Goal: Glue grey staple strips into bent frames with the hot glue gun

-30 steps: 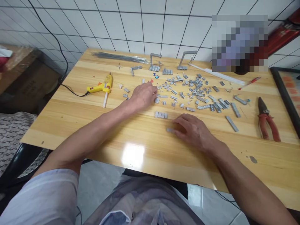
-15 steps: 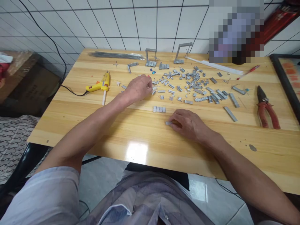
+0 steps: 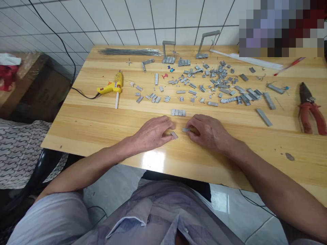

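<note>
Between the thumb and fingers of my left hand [image 3: 154, 133] is a small flat grey metal strip [image 3: 174, 135], held low over the front of the table. Facing it, my right hand [image 3: 207, 132] pinches another short grey strip [image 3: 186, 129] by one end. A narrow gap separates the two strips. Just beyond both hands lies a row of grey pieces [image 3: 178, 112] set side by side. Farther back, many loose grey metal pieces [image 3: 222, 76] are scattered over the wood.
A yellow glue gun [image 3: 112, 86] lies at the left, its cable running off the table. Red-handled pliers [image 3: 310, 110] rest at the right. Along the back are thin metal rods [image 3: 130, 52], two small hook-shaped stands [image 3: 168, 51] [image 3: 204, 44] and a white strip [image 3: 255, 61].
My left hand has come back from the scattered pieces toward my right hand, now with a strip in its fingers. My right hand keeps its strip. The view has shifted slightly.
</note>
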A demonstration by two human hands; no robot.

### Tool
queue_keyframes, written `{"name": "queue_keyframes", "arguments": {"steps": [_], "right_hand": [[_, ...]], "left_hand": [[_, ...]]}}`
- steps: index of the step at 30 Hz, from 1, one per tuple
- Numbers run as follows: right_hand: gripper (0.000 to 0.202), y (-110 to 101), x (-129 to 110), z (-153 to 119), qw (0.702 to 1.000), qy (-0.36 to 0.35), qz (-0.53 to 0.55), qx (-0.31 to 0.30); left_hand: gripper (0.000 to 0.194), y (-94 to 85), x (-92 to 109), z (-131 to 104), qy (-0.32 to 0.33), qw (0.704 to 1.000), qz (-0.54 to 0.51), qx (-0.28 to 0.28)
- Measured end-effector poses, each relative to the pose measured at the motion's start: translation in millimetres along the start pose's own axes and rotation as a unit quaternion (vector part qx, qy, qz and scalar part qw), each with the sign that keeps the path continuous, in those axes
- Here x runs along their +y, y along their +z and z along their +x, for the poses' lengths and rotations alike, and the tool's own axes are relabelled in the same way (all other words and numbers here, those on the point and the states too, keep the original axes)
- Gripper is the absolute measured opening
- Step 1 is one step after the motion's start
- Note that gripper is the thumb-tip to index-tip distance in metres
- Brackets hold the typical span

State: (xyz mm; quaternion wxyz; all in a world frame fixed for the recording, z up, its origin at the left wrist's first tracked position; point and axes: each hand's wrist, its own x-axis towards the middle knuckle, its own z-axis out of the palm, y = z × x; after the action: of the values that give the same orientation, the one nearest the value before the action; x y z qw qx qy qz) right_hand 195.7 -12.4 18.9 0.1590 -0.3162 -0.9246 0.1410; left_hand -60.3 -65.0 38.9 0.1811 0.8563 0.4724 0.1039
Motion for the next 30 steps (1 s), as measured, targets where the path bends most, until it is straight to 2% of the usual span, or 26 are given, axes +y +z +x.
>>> {"name": "queue_keyframes", "arguments": {"steps": [3,7,14,21,30], "right_hand": [[0.011,-1,-3,0,1.000,-0.008,0.000,-0.012],[0.013,-1,-4,0,1.000,-0.011,0.006,-0.016],[0.015,2,-4,0,0.999,-0.013,0.030,-0.008],[0.014,3,-5,0,0.999,-0.013,0.034,-0.012],[0.015,4,-7,0,0.999,-0.019,0.036,-0.009]], "left_hand": [[0.024,-0.7,0,0,0.014,1.000,-0.010,-0.004],[0.015,0.7,1,3,0.031,0.999,-0.015,-0.026],[0.021,3.6,2,8,0.024,0.999,0.016,0.015],[0.020,9.3,1,5,0.047,0.999,-0.006,0.006],[0.019,11.4,-1,5,0.038,0.999,-0.005,0.013]]}}
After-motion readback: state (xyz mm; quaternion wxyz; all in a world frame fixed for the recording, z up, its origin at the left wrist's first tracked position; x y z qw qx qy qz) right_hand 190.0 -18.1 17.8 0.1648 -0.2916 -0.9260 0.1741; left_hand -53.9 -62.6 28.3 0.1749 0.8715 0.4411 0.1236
